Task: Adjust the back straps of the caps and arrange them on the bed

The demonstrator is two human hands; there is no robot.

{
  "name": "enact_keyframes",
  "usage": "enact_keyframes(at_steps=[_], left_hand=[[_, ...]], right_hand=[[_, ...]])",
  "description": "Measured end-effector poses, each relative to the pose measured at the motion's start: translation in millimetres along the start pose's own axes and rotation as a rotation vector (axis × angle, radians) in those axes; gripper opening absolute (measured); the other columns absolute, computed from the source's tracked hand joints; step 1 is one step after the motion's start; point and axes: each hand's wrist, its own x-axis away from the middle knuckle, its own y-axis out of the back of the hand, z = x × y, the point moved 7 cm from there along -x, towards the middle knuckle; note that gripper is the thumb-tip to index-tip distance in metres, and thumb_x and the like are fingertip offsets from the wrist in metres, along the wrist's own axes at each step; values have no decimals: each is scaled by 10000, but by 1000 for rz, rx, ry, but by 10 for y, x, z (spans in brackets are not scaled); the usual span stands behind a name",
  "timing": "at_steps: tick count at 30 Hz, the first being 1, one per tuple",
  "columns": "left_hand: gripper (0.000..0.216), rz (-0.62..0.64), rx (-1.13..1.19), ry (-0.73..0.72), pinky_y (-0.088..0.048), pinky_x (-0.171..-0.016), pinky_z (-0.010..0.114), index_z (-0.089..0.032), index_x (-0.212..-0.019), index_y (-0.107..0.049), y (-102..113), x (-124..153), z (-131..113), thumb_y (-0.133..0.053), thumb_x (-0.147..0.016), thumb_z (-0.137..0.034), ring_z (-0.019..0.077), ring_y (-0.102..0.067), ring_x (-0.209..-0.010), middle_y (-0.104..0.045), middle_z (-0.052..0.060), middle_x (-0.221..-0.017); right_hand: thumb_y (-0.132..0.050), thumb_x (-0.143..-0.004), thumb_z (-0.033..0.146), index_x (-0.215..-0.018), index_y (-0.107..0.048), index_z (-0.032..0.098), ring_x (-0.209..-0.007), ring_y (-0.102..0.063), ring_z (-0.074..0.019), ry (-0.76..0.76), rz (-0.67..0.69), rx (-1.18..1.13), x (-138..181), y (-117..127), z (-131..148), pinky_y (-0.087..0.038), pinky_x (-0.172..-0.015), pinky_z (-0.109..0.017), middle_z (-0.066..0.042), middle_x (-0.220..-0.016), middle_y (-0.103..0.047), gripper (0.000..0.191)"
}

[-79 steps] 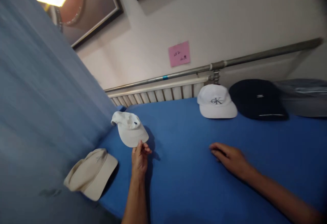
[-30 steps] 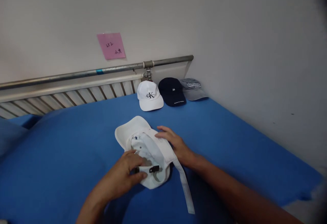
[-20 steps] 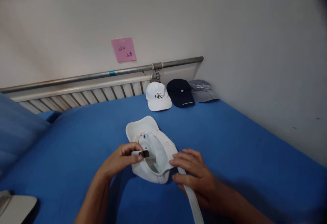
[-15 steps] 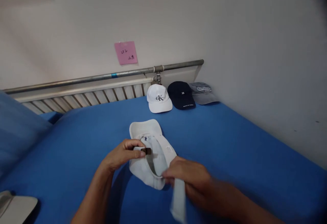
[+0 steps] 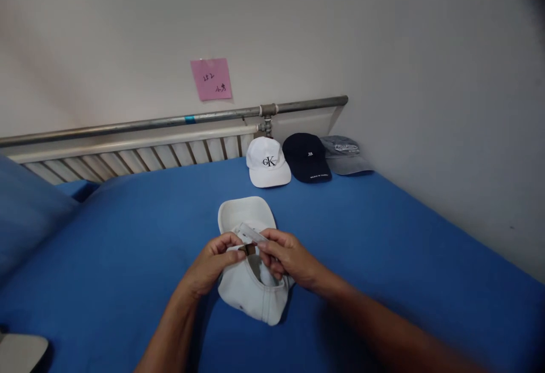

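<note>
A white baseball cap [image 5: 254,299] lies on the blue sheet with its brim pointing away from me and its back opening facing me. My left hand [image 5: 217,262] pinches the strap end that carries a brown metal buckle [image 5: 249,249], at the left of the opening. Between the thumb and fingers of my right hand [image 5: 287,254] is the loose cap strap [image 5: 252,233], its free end pointing left just above the buckle. Whether the strap touches the buckle I cannot tell.
Against the wall sit a white cap with black letters [image 5: 268,163], a black cap [image 5: 307,158] and a grey cap [image 5: 347,156]. A pale brim [image 5: 21,353] shows at lower left. Behind the bed run a metal pipe [image 5: 162,122] and a radiator [image 5: 153,160]. A pink note [image 5: 212,79] hangs above.
My right hand has brought the strap from the cap's near right side up and left to the buckle. My left hand keeps its pinch. The view has shifted slightly.
</note>
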Motion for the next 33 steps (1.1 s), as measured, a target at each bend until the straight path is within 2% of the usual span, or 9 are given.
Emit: enact_keyframes(at_steps=[4,7,10,13,20,26,33], left_hand=[[215,-3,20,65,-454,-604,232,-141,-824,-675,-26,-33,104,-772,-680,-269,124,-604,-604,-685,29,-724],[196,-1,55,79,-441,-579,219,-136,-788,-682,-18,-41,146,-766,-689,-283,114,-593,-579,-675,22,-678],[203,-6,95,53,-434,-587,203,-134,-740,-687,32,-40,132,-781,-671,-301,95,-577,-580,-665,7,-670],[223,-6,103,48,-448,-628,207,-129,-736,-707,81,-38,117,-800,-650,-312,101,-592,-621,-680,16,-697],[210,-34,161,99,-422,-538,189,-135,-692,-713,156,-69,148,-812,-638,-312,87,-570,-524,-681,15,-613],[198,-12,196,94,-427,-537,191,-141,-713,-693,142,-79,165,-799,-656,-299,96,-586,-531,-682,11,-619],[176,35,225,68,-434,-551,181,-155,-765,-685,108,-75,161,-777,-694,-287,95,-600,-553,-687,8,-635]], right_hand=[[-580,-820,323,-791,-593,162,-383,-401,-30,31,54,34,44,-52,13,-328,-391,-160,68,-526,-500,164],[-591,-811,337,-745,-580,162,-350,-373,-29,35,27,22,28,-6,26,-318,-369,-162,83,-478,-454,188],[-613,-805,414,-855,-584,173,-311,-320,-11,7,-13,-65,5,74,4,-285,-323,-157,93,-533,-478,248],[-609,-812,464,-907,-586,178,-294,-326,-16,-55,2,-60,-15,101,-70,-264,-298,-157,98,-521,-469,302],[-650,-781,368,-755,-618,141,-343,-375,-2,-43,64,-121,-72,69,-144,-356,-342,-164,50,-631,-546,231],[-656,-775,374,-743,-608,136,-351,-401,-9,-62,149,-157,-95,47,-180,-375,-348,-162,46,-618,-559,244],[-641,-779,346,-748,-608,128,-337,-407,-14,-122,176,-196,-125,10,-252,-367,-318,-154,40,-613,-575,223]])
